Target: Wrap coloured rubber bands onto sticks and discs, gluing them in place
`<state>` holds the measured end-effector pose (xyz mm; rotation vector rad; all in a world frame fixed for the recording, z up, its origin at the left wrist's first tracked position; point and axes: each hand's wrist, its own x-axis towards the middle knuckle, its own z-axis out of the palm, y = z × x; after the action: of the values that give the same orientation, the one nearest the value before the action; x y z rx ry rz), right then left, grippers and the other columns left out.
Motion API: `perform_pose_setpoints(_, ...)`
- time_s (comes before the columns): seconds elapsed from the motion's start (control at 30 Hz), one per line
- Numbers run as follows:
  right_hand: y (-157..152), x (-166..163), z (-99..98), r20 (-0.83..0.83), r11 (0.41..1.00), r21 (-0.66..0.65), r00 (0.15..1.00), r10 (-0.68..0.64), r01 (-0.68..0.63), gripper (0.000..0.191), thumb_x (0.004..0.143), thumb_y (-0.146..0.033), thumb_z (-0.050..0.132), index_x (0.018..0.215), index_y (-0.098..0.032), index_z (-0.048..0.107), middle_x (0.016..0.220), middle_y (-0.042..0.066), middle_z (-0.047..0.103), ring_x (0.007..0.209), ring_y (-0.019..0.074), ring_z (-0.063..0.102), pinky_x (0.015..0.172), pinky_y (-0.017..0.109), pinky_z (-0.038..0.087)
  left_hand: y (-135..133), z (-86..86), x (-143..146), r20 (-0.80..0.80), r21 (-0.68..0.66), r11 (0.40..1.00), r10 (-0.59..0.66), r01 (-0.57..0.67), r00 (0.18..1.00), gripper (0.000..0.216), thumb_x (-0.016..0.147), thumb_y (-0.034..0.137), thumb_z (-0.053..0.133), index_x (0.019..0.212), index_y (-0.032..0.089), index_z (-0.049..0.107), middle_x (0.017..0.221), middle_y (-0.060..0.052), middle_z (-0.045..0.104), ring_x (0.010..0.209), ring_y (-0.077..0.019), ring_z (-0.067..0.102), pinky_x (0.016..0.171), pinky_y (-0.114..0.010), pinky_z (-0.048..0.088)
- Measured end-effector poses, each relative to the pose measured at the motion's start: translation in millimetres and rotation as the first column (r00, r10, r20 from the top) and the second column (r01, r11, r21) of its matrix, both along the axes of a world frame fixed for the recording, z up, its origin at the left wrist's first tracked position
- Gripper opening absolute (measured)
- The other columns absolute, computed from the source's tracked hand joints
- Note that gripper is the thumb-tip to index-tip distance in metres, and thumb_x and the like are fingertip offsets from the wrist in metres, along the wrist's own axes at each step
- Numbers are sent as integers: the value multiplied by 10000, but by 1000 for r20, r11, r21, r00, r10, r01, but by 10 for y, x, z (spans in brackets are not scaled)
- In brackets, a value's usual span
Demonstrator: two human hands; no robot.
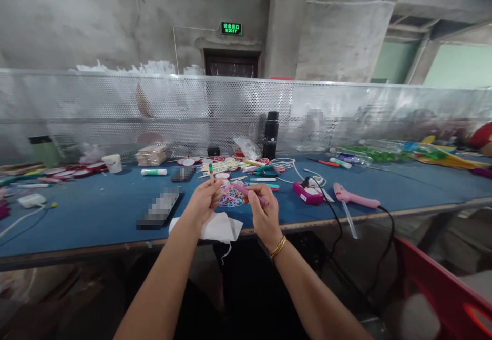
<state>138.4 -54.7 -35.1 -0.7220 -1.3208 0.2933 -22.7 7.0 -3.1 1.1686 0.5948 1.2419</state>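
My left hand (205, 200) is closed round a flat wooden craft stick (211, 173) that stands upright with a green tip. In my right hand (265, 211), fingers are wrapped round a purple marker pen (239, 188), its front end pointing toward the left hand. Just behind both hands lies a pile of small multicoloured loops (230, 196). Below the left wrist, a white cloth pouch (221, 226) with a cord rests at the table's front edge. Whether the pen's tip touches anything is too small to tell.
A pink glue gun (355, 197) with a black cord lies at the right, near a purple box (308, 193). A black phone (160, 208) lies at the left. Behind stand a black bottle (271, 136), scattered craft sticks (221, 166) and a perforated metal screen (172, 104).
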Motion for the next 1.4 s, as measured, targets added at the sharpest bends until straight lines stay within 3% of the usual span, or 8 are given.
perform_pose_setpoints(0.33,34,4,24,8,997,-39,998,60,-59,157,920,-331,567,901,-196,644,780,2,651,701,137,621,678,271,489,-33,15,20,-67,40,999,-6,8,998,415,657,387,838,905,130,625,497,125,256,395,-17,178,376,-175,93)
perform_pose_setpoints(0.57,109,-122,-11,-390,948,-52,880,271,-314,229,893,-406,610,820,-189,603,728,2,660,669,148,645,691,306,536,-31,19,28,-41,22,1000,-5,6,999,392,634,340,854,901,129,659,488,121,259,395,-18,177,382,-186,91)
perform_pose_setpoints(0.73,146,-196,-40,-423,936,-6,849,317,-352,210,890,-396,618,835,-194,599,728,-2,659,675,146,646,694,304,538,-35,36,43,-59,31,1000,1,1,998,382,633,353,852,876,142,646,491,122,253,397,-20,174,381,-182,90)
perform_pose_setpoints(0.87,170,8,24,-198,964,-68,951,239,-256,183,877,-373,618,880,-191,637,760,9,678,694,152,659,706,299,534,-22,35,56,-79,44,998,42,-39,996,444,651,395,838,965,141,655,507,121,247,401,-23,187,378,-175,104)
perform_pose_setpoints(1.0,219,529,100,200,994,-55,977,-79,92,142,854,-322,614,901,-203,674,886,35,709,806,181,671,765,309,522,-6,41,65,-17,-17,995,102,-103,995,383,737,444,756,958,159,626,516,111,263,387,-28,213,372,-159,113)
perform_pose_setpoints(1.07,259,824,103,356,963,-38,904,-236,266,114,837,-301,610,898,-210,640,877,31,698,822,192,663,774,312,509,-2,45,64,6,-55,993,107,-107,994,292,789,417,702,901,167,601,512,104,270,377,-30,212,370,-148,118)
perform_pose_setpoints(1.2,346,1232,29,707,907,-57,658,-259,417,37,796,-225,611,827,-214,628,826,23,698,819,198,638,798,306,448,-7,40,44,1,-51,997,60,-60,998,162,841,305,641,852,162,567,538,75,339,390,-32,268,377,-129,165)
perform_pose_setpoints(1.4,459,1249,-58,839,831,-92,492,-232,549,83,829,-266,613,847,-221,680,870,33,723,888,205,639,821,299,402,-28,28,22,-50,-38,999,4,-6,999,116,857,253,598,841,166,523,586,54,391,417,-39,318,385,-120,181)
